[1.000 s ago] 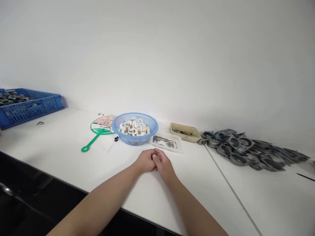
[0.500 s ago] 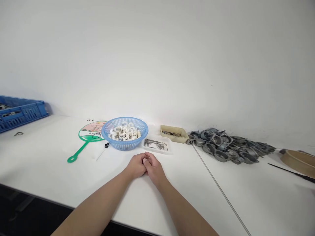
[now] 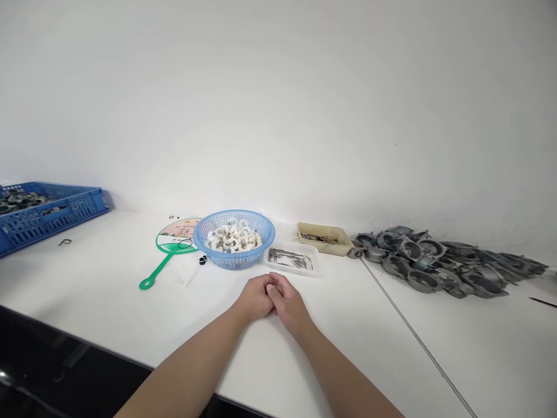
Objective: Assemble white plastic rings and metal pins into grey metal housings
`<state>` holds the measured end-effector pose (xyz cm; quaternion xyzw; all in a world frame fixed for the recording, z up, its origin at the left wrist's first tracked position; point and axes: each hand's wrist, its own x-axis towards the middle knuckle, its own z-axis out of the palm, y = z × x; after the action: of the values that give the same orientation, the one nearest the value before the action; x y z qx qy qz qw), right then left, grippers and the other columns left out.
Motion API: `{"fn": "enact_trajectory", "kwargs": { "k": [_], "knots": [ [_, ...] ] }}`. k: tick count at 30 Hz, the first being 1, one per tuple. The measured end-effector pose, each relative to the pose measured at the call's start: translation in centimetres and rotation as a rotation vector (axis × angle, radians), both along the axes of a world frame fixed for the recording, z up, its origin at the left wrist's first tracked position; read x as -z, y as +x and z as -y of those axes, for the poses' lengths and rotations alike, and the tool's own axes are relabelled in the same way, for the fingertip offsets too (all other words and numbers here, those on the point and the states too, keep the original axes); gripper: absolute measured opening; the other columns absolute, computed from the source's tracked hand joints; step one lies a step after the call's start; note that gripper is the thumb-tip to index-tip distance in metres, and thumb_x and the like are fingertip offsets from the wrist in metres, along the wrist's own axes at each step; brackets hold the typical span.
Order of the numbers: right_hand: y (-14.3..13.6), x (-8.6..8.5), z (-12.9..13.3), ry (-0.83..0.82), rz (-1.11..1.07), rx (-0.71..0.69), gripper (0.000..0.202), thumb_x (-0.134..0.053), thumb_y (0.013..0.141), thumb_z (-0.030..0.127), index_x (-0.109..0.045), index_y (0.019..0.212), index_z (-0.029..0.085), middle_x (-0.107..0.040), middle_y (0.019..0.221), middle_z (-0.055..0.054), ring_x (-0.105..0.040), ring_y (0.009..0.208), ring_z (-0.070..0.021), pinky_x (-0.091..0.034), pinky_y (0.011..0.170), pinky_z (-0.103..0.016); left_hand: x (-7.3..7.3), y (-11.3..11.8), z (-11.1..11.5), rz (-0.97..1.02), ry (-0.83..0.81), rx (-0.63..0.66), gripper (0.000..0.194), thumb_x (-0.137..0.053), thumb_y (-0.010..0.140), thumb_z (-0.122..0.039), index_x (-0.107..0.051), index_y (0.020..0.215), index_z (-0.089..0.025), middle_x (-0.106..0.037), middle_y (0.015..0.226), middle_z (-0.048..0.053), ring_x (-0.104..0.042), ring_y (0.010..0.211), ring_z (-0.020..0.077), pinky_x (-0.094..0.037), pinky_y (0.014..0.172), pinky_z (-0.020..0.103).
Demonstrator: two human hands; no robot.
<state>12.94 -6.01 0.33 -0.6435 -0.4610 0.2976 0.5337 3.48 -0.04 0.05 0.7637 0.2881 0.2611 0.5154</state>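
My left hand (image 3: 256,297) and my right hand (image 3: 288,303) rest on the white table, clasped together with fingers folded inward. I see no object in either one; the inner sides of the fingers are hidden. Just beyond them lies a shallow white tray (image 3: 314,268) of thin dark metal pieces. A blue plastic basket (image 3: 235,261) of white ring-shaped parts stands behind and to the left. Farther right, past the tray, sits a cream-coloured bin (image 3: 333,247) with small metal pieces inside.
A green-handled hand fan (image 3: 162,268) lies left of the basket, near small black rings (image 3: 202,260). A blue crate (image 3: 82,206) of parts stands far left. Grey metal castings (image 3: 429,264) are heaped at right, beside a long thin rod (image 3: 413,328). The table's front edge runs below my forearms.
My view has turned slightly left, so everything sits farther right in the picture and more of the blue crate shows. My hands stay clasped on the table.
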Motion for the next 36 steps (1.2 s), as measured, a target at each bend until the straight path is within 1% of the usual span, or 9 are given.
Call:
{"fn": "enact_trajectory", "kwargs": {
  "k": [5,9,13,19,23,27,30,33,36],
  "knots": [
    [-0.2,-0.3,0.1,0.013,0.007,0.009,0.042,-0.051,0.075,0.037,-0.055,0.114,0.021,-0.065,0.098,-0.005,-0.059,0.093,-0.021,-0.049,0.079,-0.036,0.4,0.1,0.0,0.041,0.005,-0.021,0.02,-0.049,0.069,-0.012,-0.059,0.086,-0.014,-0.067,0.085,0.005,-0.061,0.075,0.0154,-0.051,0.066,0.025],
    [0.0,-0.3,-0.1,0.017,0.015,0.021,0.042,-0.051,0.074,0.038,-0.056,0.112,0.022,-0.065,0.094,-0.004,-0.06,0.091,-0.0213,-0.049,0.078,-0.036,0.4,0.4,-0.3,0.073,0.042,-0.028,0.02,-0.049,0.067,-0.01,-0.06,0.083,-0.014,-0.067,0.082,0.004,-0.061,0.072,0.0144,-0.051,0.065,0.024],
    [0.2,-0.2,-0.4,0.019,0.019,0.025,0.044,-0.051,0.074,0.04,-0.055,0.114,0.022,-0.065,0.094,-0.005,-0.06,0.09,-0.0215,-0.049,0.076,-0.036,0.0,0.4,-0.6,0.073,0.039,-0.032,0.02,-0.05,0.064,-0.01,-0.06,0.082,-0.014,-0.068,0.08,0.003,-0.061,0.071,0.0144,-0.051,0.064,0.024],
    [0.4,-0.2,-0.7,0.021,0.033,0.054,0.044,-0.052,0.073,0.04,-0.056,0.113,0.022,-0.066,0.095,-0.005,-0.061,0.089,-0.0216,-0.05,0.073,-0.034,-1.0,0.3,-0.6,0.037,0.06,-0.03,0.021,-0.051,0.064,-0.01,-0.061,0.081,-0.014,-0.068,0.082,0.003,-0.061,0.075,0.0152,-0.052,0.067,0.025],
    [0.5,-0.3,-0.8,0.004,0.043,0.056,0.045,-0.051,0.073,0.042,-0.056,0.113,0.022,-0.066,0.095,-0.005,-0.061,0.086,-0.0214,-0.05,0.07,-0.032,-1.3,0.4,-0.6,0.071,0.02,-0.006,0.021,-0.051,0.063,-0.012,-0.06,0.082,-0.015,-0.067,0.079,0.003,-0.062,0.072,0.016,-0.052,0.061,0.025],
    [0.6,-0.4,-0.9,-0.01,0.053,0.059,0.048,-0.051,0.072,0.044,-0.054,0.115,0.022,-0.066,0.094,-0.005,-0.062,0.083,-0.0212,-0.05,0.067,-0.032,-0.5,0.6,-0.9,0.135,-0.028,0.02,0.018,-0.05,0.063,-0.012,-0.059,0.079,-0.016,-0.065,0.074,0.003,-0.061,0.064,0.0155,-0.051,0.054,0.024],
    [0.6,-0.5,-0.9,-0.011,0.059,0.055,0.049,-0.05,0.072,0.045,-0.053,0.116,0.023,-0.067,0.09,-0.004,-0.062,0.078,-0.0206,-0.05,0.063,-0.032,0.3,0.9,-1.3,0.171,-0.119,0.044,0.02,-0.051,0.062,-0.012,-0.058,0.08,-0.015,-0.063,0.069,0.002,-0.06,0.059,0.0146,-0.05,0.051,0.024],
    [0.5,-0.6,-0.9,-0.021,0.07,0.036,0.052,-0.049,0.073,0.046,-0.051,0.119,0.022,-0.067,0.09,-0.004,-0.061,0.07,-0.0196,-0.049,0.057,-0.031,1.0,1.3,-1.7,0.178,-0.216,0.075,0.022,-0.052,0.061,-0.01,-0.058,0.081,-0.015,-0.061,0.066,0.001,-0.059,0.057,0.0134,-0.051,0.053,0.025],
    [0.4,-0.8,-0.8,-0.035,0.094,0.032,0.054,-0.048,0.073,0.048,-0.05,0.12,0.023,-0.067,0.091,-0.005,-0.061,0.067,-0.0192,-0.048,0.055,-0.03,1.2,1.5,-2.0,0.146,-0.243,0.079,0.024,-0.053,0.06,-0.01,-0.059,0.083,-0.015,-0.062,0.067,0.001,-0.058,0.057,0.013,-0.052,0.056,0.027]
  ]
}}
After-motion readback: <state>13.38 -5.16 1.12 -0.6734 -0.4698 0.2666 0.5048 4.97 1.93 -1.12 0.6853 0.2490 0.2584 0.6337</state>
